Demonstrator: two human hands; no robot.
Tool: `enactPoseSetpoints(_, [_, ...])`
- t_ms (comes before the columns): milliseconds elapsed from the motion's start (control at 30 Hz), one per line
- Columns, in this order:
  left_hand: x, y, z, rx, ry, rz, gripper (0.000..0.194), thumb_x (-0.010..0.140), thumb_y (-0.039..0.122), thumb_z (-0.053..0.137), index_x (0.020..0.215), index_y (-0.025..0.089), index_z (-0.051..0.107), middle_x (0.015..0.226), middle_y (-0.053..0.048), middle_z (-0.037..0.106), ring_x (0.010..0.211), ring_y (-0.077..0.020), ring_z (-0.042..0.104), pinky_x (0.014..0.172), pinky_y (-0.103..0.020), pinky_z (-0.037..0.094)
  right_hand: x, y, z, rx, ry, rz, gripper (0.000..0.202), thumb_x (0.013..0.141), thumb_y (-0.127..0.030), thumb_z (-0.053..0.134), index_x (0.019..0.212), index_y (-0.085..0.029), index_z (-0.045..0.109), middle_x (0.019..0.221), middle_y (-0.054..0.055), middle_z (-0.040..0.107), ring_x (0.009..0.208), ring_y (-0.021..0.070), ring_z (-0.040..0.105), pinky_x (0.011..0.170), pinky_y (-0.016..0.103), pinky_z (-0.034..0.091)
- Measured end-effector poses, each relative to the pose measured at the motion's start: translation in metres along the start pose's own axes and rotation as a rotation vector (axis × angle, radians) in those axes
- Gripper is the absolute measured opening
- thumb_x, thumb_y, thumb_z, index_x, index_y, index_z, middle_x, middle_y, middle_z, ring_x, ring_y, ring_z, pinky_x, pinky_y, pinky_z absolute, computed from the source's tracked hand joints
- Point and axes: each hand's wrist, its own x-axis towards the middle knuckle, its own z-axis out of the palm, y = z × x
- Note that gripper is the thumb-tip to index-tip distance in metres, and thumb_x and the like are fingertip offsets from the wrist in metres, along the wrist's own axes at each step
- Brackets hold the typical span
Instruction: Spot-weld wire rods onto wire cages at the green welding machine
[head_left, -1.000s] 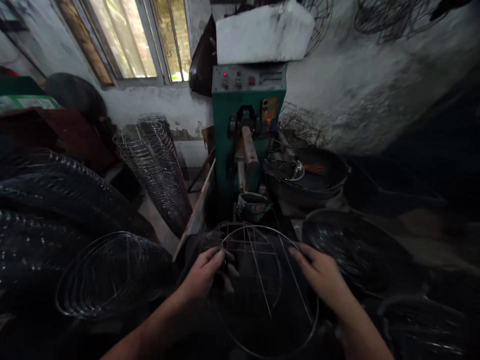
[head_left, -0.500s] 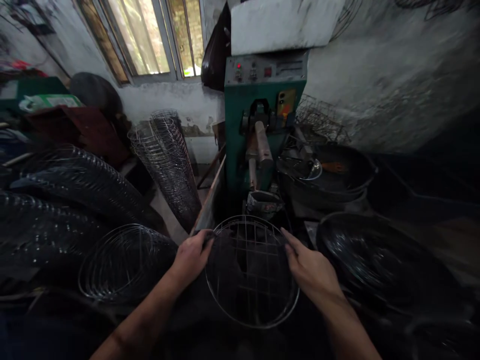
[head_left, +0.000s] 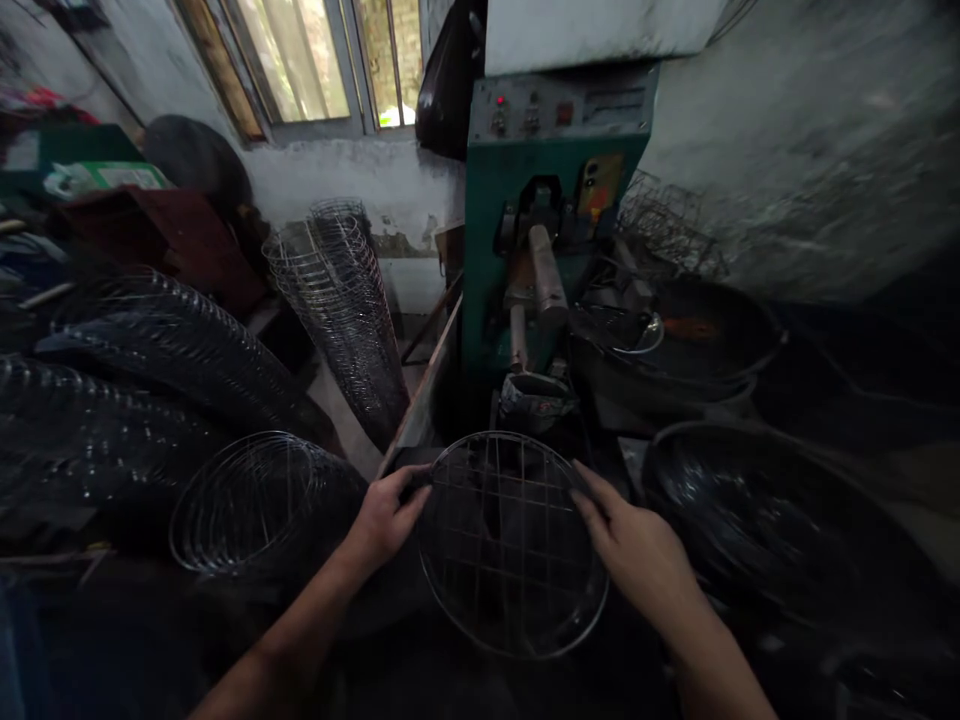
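Observation:
A round wire rack [head_left: 523,500] with a grid of crossing wires is held low in the middle of the view. My left hand [head_left: 388,515] pinches its rim at the upper left. On the opposite side my right hand [head_left: 626,525] grips the rim at the upper right. Beyond the rack stands a green machine [head_left: 491,220] with a control panel, a red light and two cylindrical arms, one above the other [head_left: 550,275].
Stacks of wire rings lean at the left [head_left: 262,500] and back left [head_left: 349,320]. At the right are a large pan [head_left: 727,350] with an orange-handled item and a coil of shiny wire [head_left: 720,510]. A wooden board edge [head_left: 427,385] slants beside the machine.
The view has shifted slightly, so the machine appears higher and further right. Both hands still hold the rack, which sits slightly further right in the picture.

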Motion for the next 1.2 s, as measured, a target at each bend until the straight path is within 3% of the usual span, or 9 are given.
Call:
enactPoseSetpoints(200, [-0.005, -0.009, 0.004, 0.022, 0.017, -0.025, 0.038, 0.089, 0.038, 0.056, 0.119, 0.017, 0.064, 0.112, -0.008, 0.072, 0.105, -0.0246, 0.067, 0.097, -0.039, 0.053, -0.001, -0.012, -0.009, -0.144, -0.146, 0.101, 0.051, 0.101, -0.043, 0.033, 0.146, -0.025, 0.046, 0.079, 0.007, 0.077, 0.07, 0.028, 0.074, 0.061, 0.037, 0.056])
enactPoseSetpoints(267, [-0.008, -0.009, 0.006, 0.038, 0.016, -0.027, 0.04, 0.091, 0.039, 0.053, 0.122, 0.016, 0.062, 0.116, -0.009, 0.071, 0.109, -0.0246, 0.066, 0.1, -0.04, 0.052, -0.002, -0.012, -0.007, -0.127, -0.131, 0.108, 0.051, 0.1, -0.044, 0.034, 0.146, -0.025, 0.046, 0.078, 0.008, 0.077, 0.069, 0.0294, 0.074, 0.06, 0.038, 0.055])
enactPoseSetpoints(400, [-0.016, -0.009, 0.008, 0.133, 0.013, 0.001, 0.043, 0.094, 0.039, 0.047, 0.129, 0.016, 0.057, 0.128, -0.011, 0.064, 0.118, -0.0242, 0.061, 0.106, -0.04, 0.047, -0.006, -0.007, 0.003, -0.035, -0.087, 0.102, 0.051, 0.1, -0.044, 0.036, 0.147, -0.025, 0.045, 0.09, 0.009, 0.077, 0.079, 0.0299, 0.074, 0.066, 0.037, 0.056])
enactPoseSetpoints(500, [-0.023, -0.014, 0.006, 0.258, -0.05, 0.077, 0.052, 0.096, 0.042, 0.044, 0.141, 0.016, 0.045, 0.136, -0.012, 0.057, 0.126, -0.025, 0.054, 0.11, -0.041, 0.043, -0.01, -0.005, 0.005, 0.033, -0.11, 0.115, 0.056, 0.099, -0.046, 0.039, 0.149, -0.022, 0.041, 0.103, 0.011, 0.075, 0.089, 0.031, 0.073, 0.075, 0.038, 0.055])
enactPoseSetpoints(600, [-0.029, -0.02, 0.004, 0.396, -0.139, 0.144, 0.072, 0.094, 0.054, 0.044, 0.151, 0.013, 0.027, 0.139, -0.016, 0.052, 0.129, -0.03, 0.049, 0.109, -0.048, 0.041, -0.012, -0.003, 0.003, 0.117, -0.158, 0.114, 0.069, 0.094, -0.053, 0.048, 0.153, -0.02, 0.033, 0.106, 0.012, 0.074, 0.095, 0.0328, 0.071, 0.079, 0.04, 0.054])
enactPoseSetpoints(733, [-0.032, -0.023, 0.007, 0.524, -0.181, 0.226, 0.12, 0.07, 0.079, 0.06, 0.154, 0.01, 0.009, 0.138, -0.023, 0.048, 0.125, -0.0404, 0.048, 0.104, -0.058, 0.041, -0.016, -0.004, 0.0, 0.188, -0.212, 0.141, 0.087, 0.087, -0.061, 0.057, 0.156, -0.018, 0.024, 0.106, 0.015, 0.073, 0.098, 0.0367, 0.069, 0.081, 0.046, 0.054])
enactPoseSetpoints(800, [-0.032, -0.023, 0.01, 0.576, -0.16, 0.243, 0.127, 0.065, 0.08, 0.064, 0.154, 0.011, 0.007, 0.134, -0.022, 0.051, 0.12, -0.0407, 0.051, 0.101, -0.058, 0.042, -0.02, -0.003, 0.001, 0.228, -0.226, 0.158, 0.092, 0.085, -0.061, 0.059, 0.156, -0.018, 0.02, 0.108, 0.016, 0.072, 0.098, 0.0378, 0.069, 0.081, 0.049, 0.053])
enactPoseSetpoints(1033, [-0.033, -0.024, 0.014, 0.655, -0.111, 0.241, 0.131, 0.06, 0.074, 0.073, 0.154, 0.012, 0.005, 0.129, -0.02, 0.054, 0.115, -0.0394, 0.053, 0.099, -0.057, 0.042, -0.049, 0.006, 0.018, 0.541, -0.133, 0.156, 0.102, 0.076, -0.064, 0.068, 0.156, -0.023, 0.019, 0.143, 0.016, 0.051, 0.125, 0.0348, 0.053, 0.101, 0.053, 0.045])
enactPoseSetpoints(1200, [-0.033, -0.017, 0.013, 0.684, -0.16, 0.162, 0.129, 0.062, 0.063, 0.078, 0.154, 0.018, -0.001, 0.131, -0.017, 0.052, 0.118, -0.0381, 0.051, 0.101, -0.057, 0.039, -0.086, 0.008, 0.047, 0.639, 0.03, 0.129, 0.098, 0.08, -0.062, 0.063, 0.157, -0.026, 0.013, 0.145, 0.013, 0.048, 0.132, 0.0348, 0.043, 0.106, 0.059, 0.037])
